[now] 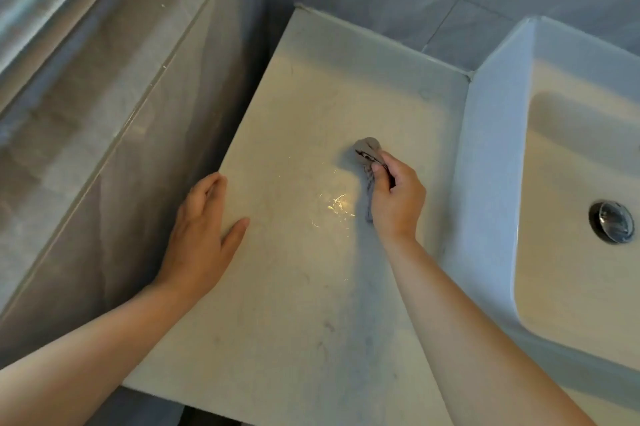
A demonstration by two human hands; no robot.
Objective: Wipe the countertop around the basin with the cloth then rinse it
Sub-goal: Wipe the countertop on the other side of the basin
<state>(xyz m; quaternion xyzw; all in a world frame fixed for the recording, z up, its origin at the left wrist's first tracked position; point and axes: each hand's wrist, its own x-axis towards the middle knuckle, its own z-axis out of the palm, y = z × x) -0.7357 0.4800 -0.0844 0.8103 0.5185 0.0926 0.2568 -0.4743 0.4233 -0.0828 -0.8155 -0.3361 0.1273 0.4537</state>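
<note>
Right hand (pixel 398 199) wipes worktop (pixel 304 287) beside basin (pixel 491 162).
Fingers bunch the soft, light cloth (pixel 367 148) (likely limp); left hand (pixel 204 231) rests flat.

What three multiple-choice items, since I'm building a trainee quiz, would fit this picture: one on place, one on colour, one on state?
1. Where is the cloth?
A. On the countertop, left of the basin.
B. On the floor.
C. Hung on the wall.

2. The cloth's colour?
A. Red.
B. Grey.
C. Yellow.

3. The left hand's state?
A. Gripping the cloth.
B. Turning a tap.
C. Resting open on the countertop's edge.

Answers: 1 A, the right hand holds it there; 2 B, its fabric looks grey; 3 C, straight fingers hold nothing.
</note>
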